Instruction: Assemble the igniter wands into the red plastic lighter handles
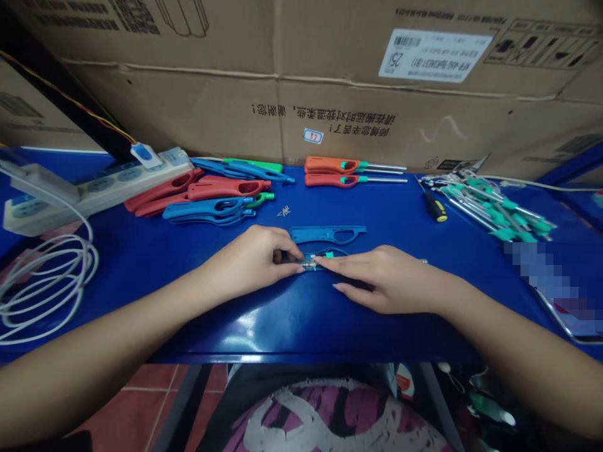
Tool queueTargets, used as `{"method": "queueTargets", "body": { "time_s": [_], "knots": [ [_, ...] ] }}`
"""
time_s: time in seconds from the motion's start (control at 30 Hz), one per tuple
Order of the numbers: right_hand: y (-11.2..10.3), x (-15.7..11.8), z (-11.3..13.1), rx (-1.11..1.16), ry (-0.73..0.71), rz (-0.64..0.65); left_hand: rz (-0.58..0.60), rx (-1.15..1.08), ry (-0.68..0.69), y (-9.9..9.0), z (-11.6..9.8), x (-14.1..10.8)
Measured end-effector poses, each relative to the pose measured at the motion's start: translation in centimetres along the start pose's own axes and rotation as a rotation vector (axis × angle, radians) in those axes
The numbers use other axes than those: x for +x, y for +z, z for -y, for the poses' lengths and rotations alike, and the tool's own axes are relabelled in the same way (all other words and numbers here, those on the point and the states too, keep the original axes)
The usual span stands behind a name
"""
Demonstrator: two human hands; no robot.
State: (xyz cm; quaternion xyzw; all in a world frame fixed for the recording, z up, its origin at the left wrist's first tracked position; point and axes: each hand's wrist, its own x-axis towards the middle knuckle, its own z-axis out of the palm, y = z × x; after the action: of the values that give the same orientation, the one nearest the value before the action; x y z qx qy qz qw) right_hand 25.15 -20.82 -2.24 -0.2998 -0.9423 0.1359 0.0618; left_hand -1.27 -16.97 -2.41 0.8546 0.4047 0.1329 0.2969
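Note:
In front of me lies a partly assembled lighter, a blue half shell with a clear and metal insert and a teal piece on top. My left hand grips its left part between thumb and fingers. My right hand reaches over it with stretched fingers, the fingertips touching the insert and the thumb apart below. A metal tip shows beyond the right hand; what joins it is hidden. Just behind lies another blue half shell, with a trigger opening.
Several screws lie near red casings and blue casings. Orange-red lighters lie at the back. A screwdriver, teal-ended metal tubes and a pixelated phone-like object are right. A power strip and coiled cable are left.

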Motion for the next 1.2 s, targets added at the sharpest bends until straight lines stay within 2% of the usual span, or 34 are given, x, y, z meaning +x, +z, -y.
{"method": "queueTargets", "body": {
  "time_s": [0.2,0.4,0.57,0.63,0.77,0.83,1.1,1.2],
  "knots": [
    [-0.6,-0.3,0.1,0.067,0.025,0.048,0.044,-0.042,-0.025,-0.4,0.3,0.3],
    [-1.7,-0.8,0.7,0.153,0.085,0.203,0.015,-0.026,-0.02,-0.1,0.2,0.2],
    [-2.2,-0.9,0.9,0.238,0.094,0.251,0.016,-0.003,-0.012,-0.1,0.2,0.1],
    [-2.2,-0.7,0.7,0.254,0.101,0.204,0.016,-0.007,-0.008,-0.2,0.1,0.1],
    [-1.9,-0.4,0.2,0.259,0.119,-0.007,0.015,-0.014,0.002,-0.2,0.0,0.1],
    [-1.6,-0.2,0.0,0.266,0.096,-0.064,0.014,-0.016,0.007,-0.2,-0.1,0.1],
    [-0.7,0.0,-0.2,0.229,0.045,-0.035,0.002,-0.017,0.019,0.0,-0.3,0.0],
    [-0.7,0.1,-0.5,0.242,0.037,-0.088,-0.022,-0.021,0.031,0.2,-0.3,0.0]
  ]
}}
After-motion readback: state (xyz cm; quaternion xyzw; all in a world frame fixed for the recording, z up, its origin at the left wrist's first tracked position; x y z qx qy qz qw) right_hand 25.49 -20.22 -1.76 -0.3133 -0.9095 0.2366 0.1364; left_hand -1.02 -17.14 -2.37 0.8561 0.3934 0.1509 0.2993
